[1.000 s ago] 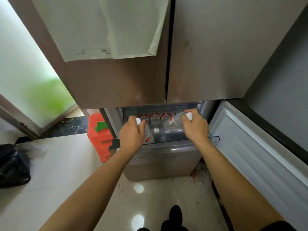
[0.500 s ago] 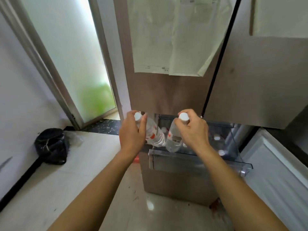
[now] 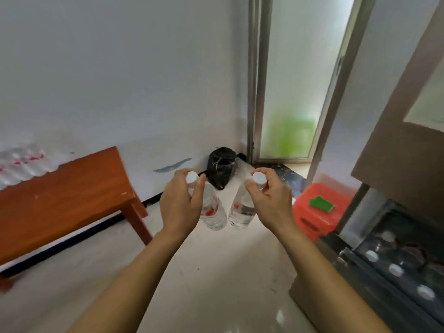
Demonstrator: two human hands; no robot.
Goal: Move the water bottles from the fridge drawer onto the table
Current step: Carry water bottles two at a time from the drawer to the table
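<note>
My left hand [image 3: 180,205] grips a clear water bottle [image 3: 213,212] with a red label by its white-capped neck. My right hand [image 3: 271,200] holds a second water bottle [image 3: 242,210] the same way. Both bottles hang upright over the floor, side by side and almost touching. The wooden table [image 3: 64,198] stands to the left against the wall, with several blurred bottles [image 3: 19,164] on its far left end. The open fridge drawer [image 3: 396,267] is at the lower right, with white bottle caps [image 3: 395,269] showing inside.
An orange plastic stool [image 3: 317,210] with a green item on it stands beside the fridge. A black bag [image 3: 222,165] sits in the corner by the frosted glass door [image 3: 290,92]. Glossy tiled floor lies between the fridge and table.
Both hands lifted a bottle each out of the drawer. My view has swung left from the fridge toward the table, carrying the bottles along.
</note>
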